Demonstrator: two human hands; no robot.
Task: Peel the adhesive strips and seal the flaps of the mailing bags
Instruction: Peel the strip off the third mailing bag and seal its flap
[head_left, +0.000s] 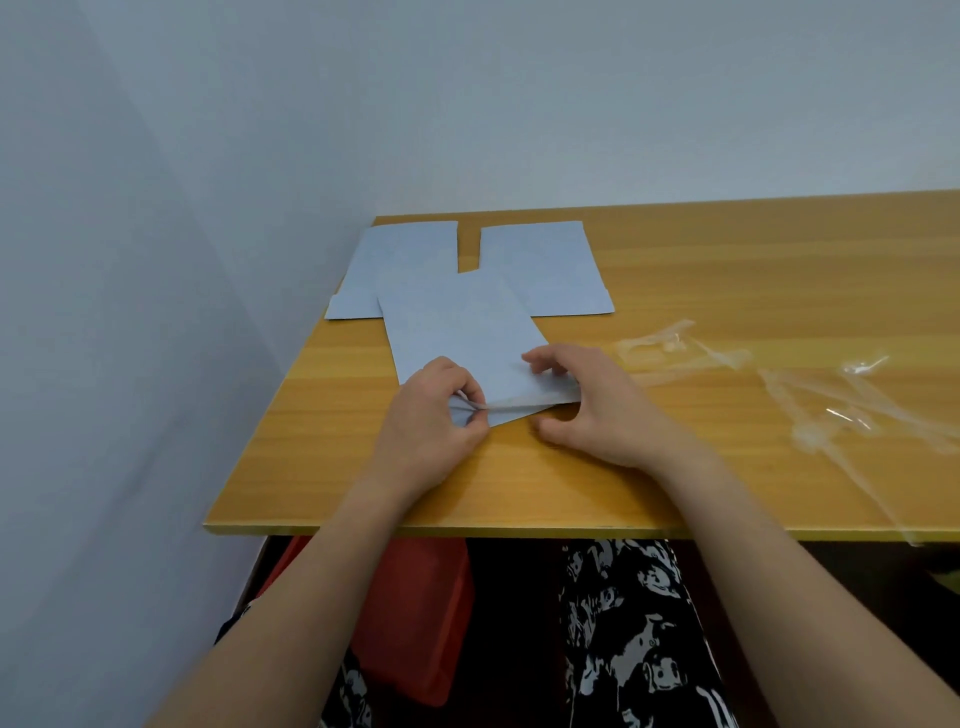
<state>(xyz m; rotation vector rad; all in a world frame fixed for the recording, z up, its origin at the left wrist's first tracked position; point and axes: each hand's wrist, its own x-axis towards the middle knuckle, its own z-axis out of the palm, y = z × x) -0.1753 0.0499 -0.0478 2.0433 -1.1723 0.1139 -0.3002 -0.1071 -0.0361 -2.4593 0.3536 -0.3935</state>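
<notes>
Centrally, a pale blue mailing bag (462, 332) is laid flat on the wooden tabletop (727, 270), its near end turned toward the person. The near left corner of that bag is pinched between thumb and fingers of the left hand (434, 410), which is closed on the flap edge (519, 408); the edge is seen lifted slightly off the wood there (whether it is the flap itself or a liner strip that is being gripped cannot be told). The right hand (592, 400) is held open and spread, its fingertips (535, 361) pressed down on the bag's near right part, its thumb resting on the wood just below the bag's edge.

Two more mailing bags of the same colour are placed behind the first. The left rear bag (384, 270) lies near the tabletop's left edge and is partly overlapped by the central bag. The right rear bag (545, 265) lies just beside it, a narrow gap of wood showing between the two, and is also overlapped at its near left corner.

To the right, well apart from the bags, crumpled clear plastic strips (810, 395) are scattered across the tabletop. Below the tabletop's near edge, patterned black-and-white fabric (634, 634) and a red object (415, 613) are seen.
</notes>
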